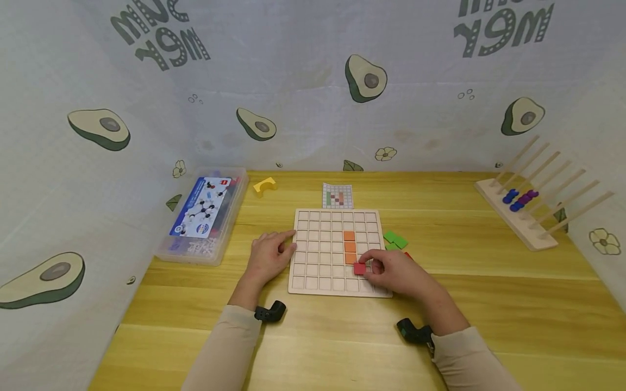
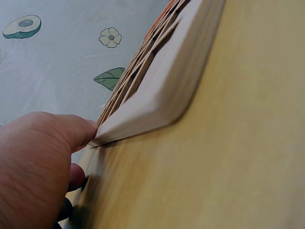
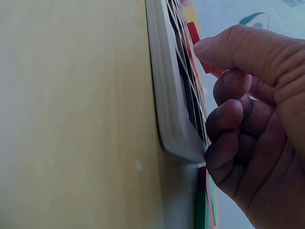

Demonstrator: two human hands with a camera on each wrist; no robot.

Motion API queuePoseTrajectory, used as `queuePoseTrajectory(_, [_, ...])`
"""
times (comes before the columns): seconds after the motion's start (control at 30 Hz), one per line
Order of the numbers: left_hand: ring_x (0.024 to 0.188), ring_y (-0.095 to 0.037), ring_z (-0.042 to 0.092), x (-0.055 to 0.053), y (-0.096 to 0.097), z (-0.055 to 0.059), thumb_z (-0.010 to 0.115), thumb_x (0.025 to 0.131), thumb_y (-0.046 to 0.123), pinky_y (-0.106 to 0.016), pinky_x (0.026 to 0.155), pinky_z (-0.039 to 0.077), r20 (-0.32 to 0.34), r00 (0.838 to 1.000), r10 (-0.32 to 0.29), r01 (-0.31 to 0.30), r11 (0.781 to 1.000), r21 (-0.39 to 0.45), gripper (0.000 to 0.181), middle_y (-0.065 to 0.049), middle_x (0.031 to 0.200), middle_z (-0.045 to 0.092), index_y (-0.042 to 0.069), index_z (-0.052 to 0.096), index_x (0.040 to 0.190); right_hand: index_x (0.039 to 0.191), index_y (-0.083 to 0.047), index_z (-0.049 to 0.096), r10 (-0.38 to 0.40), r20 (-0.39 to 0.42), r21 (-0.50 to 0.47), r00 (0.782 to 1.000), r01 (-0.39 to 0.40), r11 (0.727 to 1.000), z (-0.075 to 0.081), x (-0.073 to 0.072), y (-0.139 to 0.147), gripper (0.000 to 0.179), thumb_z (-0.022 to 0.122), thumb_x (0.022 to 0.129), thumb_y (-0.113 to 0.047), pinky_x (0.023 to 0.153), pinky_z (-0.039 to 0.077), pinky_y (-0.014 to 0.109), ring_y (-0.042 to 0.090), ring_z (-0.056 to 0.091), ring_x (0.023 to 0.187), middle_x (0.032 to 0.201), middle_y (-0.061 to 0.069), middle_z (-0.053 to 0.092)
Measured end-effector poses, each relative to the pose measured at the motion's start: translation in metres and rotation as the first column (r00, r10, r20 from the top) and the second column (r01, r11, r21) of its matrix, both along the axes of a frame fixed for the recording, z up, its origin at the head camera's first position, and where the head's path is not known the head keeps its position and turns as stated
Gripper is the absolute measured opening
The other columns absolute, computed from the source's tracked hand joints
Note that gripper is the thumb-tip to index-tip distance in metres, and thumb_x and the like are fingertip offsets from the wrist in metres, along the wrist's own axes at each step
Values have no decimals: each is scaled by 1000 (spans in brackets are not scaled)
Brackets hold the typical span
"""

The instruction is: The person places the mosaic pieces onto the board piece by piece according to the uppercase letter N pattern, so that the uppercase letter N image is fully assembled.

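A wooden grid board (image 1: 312,270) lies on the table, with three orange square tiles (image 1: 349,246) in one column. Just below and right of the lowest orange tile, my right hand (image 1: 398,274) pinches a red square tile (image 1: 359,269) between thumb and forefinger, over the grid. In the right wrist view the red tile (image 3: 194,36) tilts above the board's surface, and the other fingers are curled. My left hand (image 1: 268,258) touches the board's left edge with thumb and forefinger, seen close at the board's side (image 2: 143,112) in the left wrist view.
Green tiles (image 1: 395,239) and a red one, partly hidden, lie right of the board. Behind it is a small patterned card (image 1: 337,196). A plastic box (image 1: 222,239) and a yellow arch block (image 1: 265,187) stand left; a pegged rack with beads (image 1: 533,233) stands right.
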State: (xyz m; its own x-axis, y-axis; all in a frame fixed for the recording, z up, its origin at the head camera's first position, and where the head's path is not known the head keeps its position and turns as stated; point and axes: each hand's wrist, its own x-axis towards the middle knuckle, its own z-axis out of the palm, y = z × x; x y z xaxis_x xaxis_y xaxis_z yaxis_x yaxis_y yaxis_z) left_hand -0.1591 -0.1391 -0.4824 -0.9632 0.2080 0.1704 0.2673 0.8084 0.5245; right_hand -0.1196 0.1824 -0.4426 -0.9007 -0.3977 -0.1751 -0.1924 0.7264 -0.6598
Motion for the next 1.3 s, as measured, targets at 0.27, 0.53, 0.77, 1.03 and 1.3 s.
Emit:
queuePoseTrajectory(0.27, [72,-16,41,0,0,0,66,99,33,-35,74,27,-6,1000,-2,2,1000,-2,39,5,69,48,22,68,136,111,-15,71,7,28,-15,1000,-6,1000,1,1,-9,19,73,92,-16,57,37,23,11,47,64,72,-3,52])
queuePoseTrajectory(0.53, [73,-16,42,0,1,1,67,98,33,-35,74,26,-9,1000,-3,3,1000,2,39,5,69,49,23,68,136,111,-15,71,43,-15,21,999,-43,999,1,0,-14,19,73,91,-16,58,36,23,10,46,64,71,-4,52])
queuePoseTrajectory(0.77, [72,-15,42,0,1,1,66,99,34,-34,74,26,-5,1000,3,-3,1000,-2,39,6,70,49,23,68,136,111,-19,72,32,9,34,999,-32,999,3,1,-15,20,74,91,-17,58,36,23,11,47,63,71,-5,52])
queuePoseTrajectory(1.03, [73,-15,43,1,0,1,67,99,33,-34,74,27,-12,1000,4,-4,1000,3,38,6,69,49,23,68,136,112,-21,71,16,23,43,1000,-17,999,0,0,-15,21,76,91,-20,56,34,23,12,46,63,71,-5,52])
queuePoseTrajectory(1.3, [73,-15,43,0,0,0,66,99,33,-34,75,27,-19,1000,4,-4,1000,-5,39,6,70,50,23,68,136,116,-18,71,-51,62,-18,997,53,998,3,1,1,25,76,91,-21,55,38,24,13,48,64,76,-2,54])
